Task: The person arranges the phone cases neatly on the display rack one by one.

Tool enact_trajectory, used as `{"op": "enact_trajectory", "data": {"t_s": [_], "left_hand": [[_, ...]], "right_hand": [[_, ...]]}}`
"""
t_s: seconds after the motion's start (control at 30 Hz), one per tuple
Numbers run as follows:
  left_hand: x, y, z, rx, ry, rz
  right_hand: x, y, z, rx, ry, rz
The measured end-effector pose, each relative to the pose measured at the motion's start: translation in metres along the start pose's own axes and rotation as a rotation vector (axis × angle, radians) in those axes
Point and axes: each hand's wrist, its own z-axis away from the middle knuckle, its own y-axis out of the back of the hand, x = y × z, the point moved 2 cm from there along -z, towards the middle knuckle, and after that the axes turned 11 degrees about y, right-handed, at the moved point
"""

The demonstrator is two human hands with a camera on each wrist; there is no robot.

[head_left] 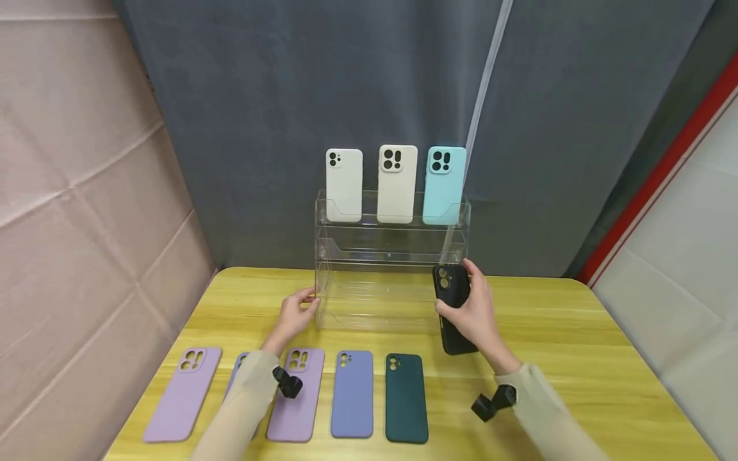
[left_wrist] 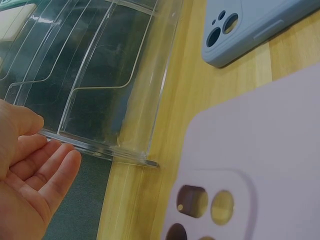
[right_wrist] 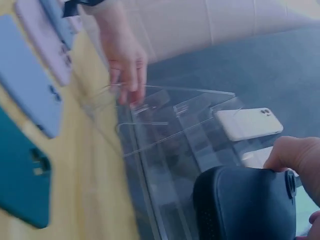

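My right hand (head_left: pixel 475 314) grips a black phone case (head_left: pixel 453 307) by its sides, thumb on the left edge and fingers on the right. The case stands tilted before the lower right of a clear acrylic display rack (head_left: pixel 392 257). In the right wrist view, the black case (right_wrist: pixel 245 205) overlaps the rack. My left hand (head_left: pixel 294 317) is at the rack's lower left side, fingertips right at the clear side panel. Its fingers look loosely extended in the left wrist view. On the top tier lean a white case (head_left: pixel 344 186), a cream case (head_left: pixel 397 192) and a turquoise case (head_left: pixel 445 192).
Along the table's (head_left: pixel 553 358) front lie a lilac case (head_left: pixel 181 403), a blue case (head_left: pixel 237 366) partly under my left sleeve, another lilac case (head_left: pixel 302 400), a periwinkle case (head_left: pixel 352 397) and a dark green case (head_left: pixel 406 400). A grey curtain (head_left: pixel 248 128) hangs behind.
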Motion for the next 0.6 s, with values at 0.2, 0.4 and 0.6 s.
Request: {"op": "enact_trajectory", "data": {"t_s": [0.2,0.4,0.6], "left_hand": [[-0.002,0.001,-0.001,-0.003,0.006,-0.001],[-0.004,0.001,-0.001,0.007,0.005,0.002],[-0.003,-0.001,-0.001,0.001,-0.002,-0.001]], "right_hand": [[-0.019,-0.005,-0.04,0.04,0.023,-0.034],[-0.035,-0.012,-0.073,0.103,0.059,-0.045],[-0.044,-0.021,-0.101,0.197,0.103,-0.069]]}}
